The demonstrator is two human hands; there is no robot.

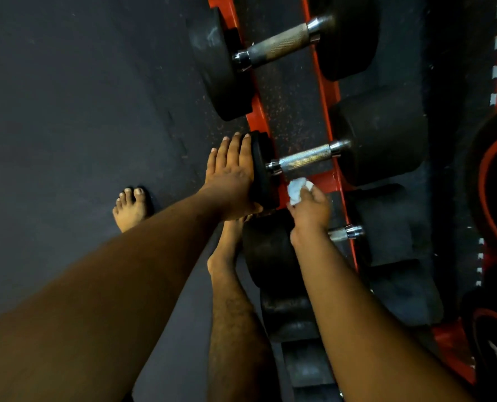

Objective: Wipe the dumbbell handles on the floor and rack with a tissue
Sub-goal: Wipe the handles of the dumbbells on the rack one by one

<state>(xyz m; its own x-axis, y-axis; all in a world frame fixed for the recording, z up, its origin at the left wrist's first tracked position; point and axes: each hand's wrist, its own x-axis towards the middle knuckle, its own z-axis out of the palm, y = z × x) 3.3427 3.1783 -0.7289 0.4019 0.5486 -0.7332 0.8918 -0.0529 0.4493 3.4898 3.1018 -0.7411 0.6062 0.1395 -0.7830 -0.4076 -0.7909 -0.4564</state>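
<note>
A black dumbbell with a shiny knurled handle (305, 158) lies across the red rack (324, 181). My left hand (231, 181) rests flat with straight fingers against the outer face of its near weight head (263, 172). My right hand (311, 210) pinches a crumpled white tissue (298, 190) just below that handle, a little apart from it. A larger dumbbell with a dull handle (279, 43) sits further up the rack. Under my right wrist another dumbbell handle (344, 233) shows only its end.
Dark rubber floor (82, 111) spreads to the left, where my bare feet (131, 208) stand close to the rack. More black weight heads (288, 314) line the rack below. Red-and-black plates (494, 175) stand at the right edge.
</note>
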